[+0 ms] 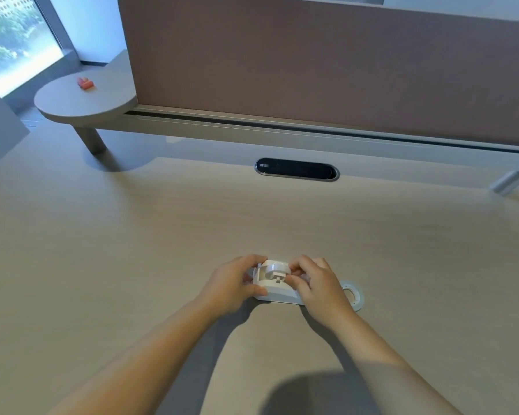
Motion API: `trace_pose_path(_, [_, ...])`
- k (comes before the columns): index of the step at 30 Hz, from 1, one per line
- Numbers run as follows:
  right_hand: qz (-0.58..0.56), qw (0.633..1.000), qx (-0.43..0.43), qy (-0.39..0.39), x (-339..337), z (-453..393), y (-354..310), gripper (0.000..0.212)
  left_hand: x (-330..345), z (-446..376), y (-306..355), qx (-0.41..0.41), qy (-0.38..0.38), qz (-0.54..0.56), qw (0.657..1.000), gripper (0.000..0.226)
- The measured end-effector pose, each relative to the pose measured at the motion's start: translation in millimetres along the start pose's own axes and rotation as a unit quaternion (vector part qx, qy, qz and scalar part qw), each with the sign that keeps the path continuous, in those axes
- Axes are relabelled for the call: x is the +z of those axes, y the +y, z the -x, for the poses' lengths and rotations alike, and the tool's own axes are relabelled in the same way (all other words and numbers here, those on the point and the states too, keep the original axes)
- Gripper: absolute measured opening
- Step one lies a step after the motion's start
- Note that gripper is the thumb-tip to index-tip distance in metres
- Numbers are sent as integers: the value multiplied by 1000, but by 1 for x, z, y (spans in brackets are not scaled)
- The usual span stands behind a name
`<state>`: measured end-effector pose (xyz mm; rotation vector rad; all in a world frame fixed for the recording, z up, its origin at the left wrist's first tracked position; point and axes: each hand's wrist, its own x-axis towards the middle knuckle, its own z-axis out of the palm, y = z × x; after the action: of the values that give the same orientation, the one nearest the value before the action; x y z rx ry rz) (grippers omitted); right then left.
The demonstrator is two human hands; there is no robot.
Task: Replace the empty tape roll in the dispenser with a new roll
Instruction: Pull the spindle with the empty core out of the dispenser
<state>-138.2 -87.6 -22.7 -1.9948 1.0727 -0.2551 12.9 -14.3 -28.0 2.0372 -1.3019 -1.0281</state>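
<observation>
A white tape dispenser (277,287) stands on the light wooden desk, near the front middle. My left hand (235,283) grips its left end. At the round white spool (277,268) seated in the dispenser's cradle, my right hand (315,284) pinches with its fingertips. A clear tape roll (353,295) with a pale core lies flat on the desk just right of the dispenser, partly hidden behind my right hand.
A dark oval cable port (297,169) is set into the desk further back. Behind it rises a brown partition panel (327,61). A small round side shelf (84,98) at the back left carries a small red object (85,82).
</observation>
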Motion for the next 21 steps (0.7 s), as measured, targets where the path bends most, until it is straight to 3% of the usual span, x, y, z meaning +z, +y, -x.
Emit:
trace_pose_path(4, [-26, 999, 3, 21, -12, -2, -5, 4, -11, -2, 13, -9, -46, -24, 999, 63])
trace_pose_path(6, [-66, 997, 8, 50, -21, -4, -11, 5, -18, -1, 26, 0, -24, -6, 1000, 64])
trace_pose_path(11, [-216, 975, 13, 54, -35, -3, -28, 12, -24, 5, 58, 36, -21, 165, 985, 29])
trace_pose_path(15, [-288, 956, 2, 46, -40, 3, -30, 10, -19, 9, 69, 9, 12, 249, 968, 19])
trace_pose_path(21, [-280, 959, -33, 25, -39, 19, -19, 11, 5, 24, 69, 22, 36, 289, 956, 11])
